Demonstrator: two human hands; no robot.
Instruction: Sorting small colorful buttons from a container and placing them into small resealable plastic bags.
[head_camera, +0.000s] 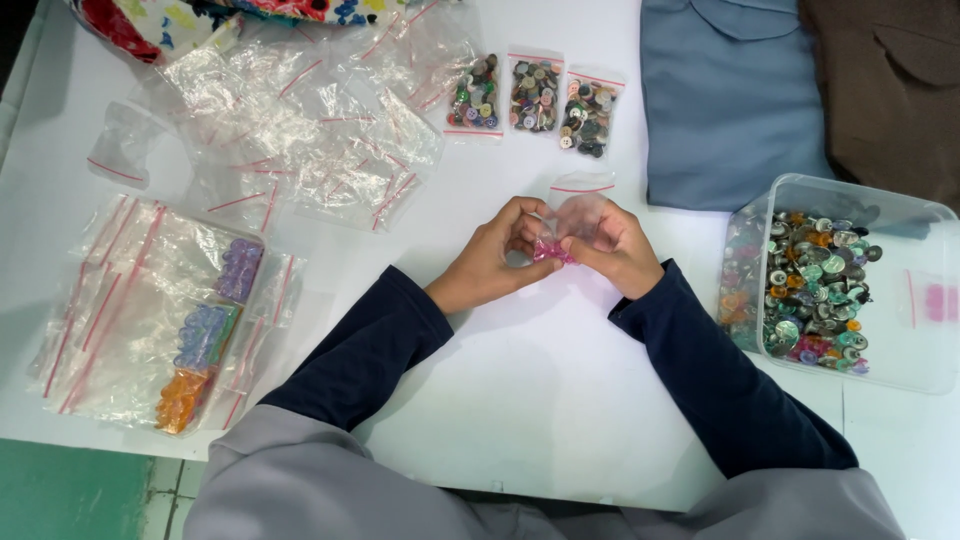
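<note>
At the middle of the white surface (520, 400), both hands meet over a small clear zip bag (578, 215). Left hand (492, 262) curled, fingers pinching the bag's left side. Right hand (618, 250) curled too, fingertips gripping the bag's right side. A bunch of small pink buttons (553, 251) sits in the bottom of the bag, between the two thumbs. Bag's red-striped top points away from the person. Dark blue sleeves, grey garment over them.

To the left near the edge, a stack of clear zip bags (110, 320) lies flat, with purple, blue-green and orange pieces (205, 335) bagged in it. To the right, just beside the right forearm, a clear plastic tub (900, 340) holds mixed shiny buttons (815, 290), mostly green and silver; something pink shows on its right side, too blurred to tell.

Farther out, loose empty zip bags (320, 120) are scattered upper left. Three filled small bags of mixed buttons (535, 95) stand in a row just beyond the hands, side by side. Blue garment (730, 100) and brown garment (890, 90) lie folded at the far right. Colourful patterned cloth (150, 20) at the far left corner.
</note>
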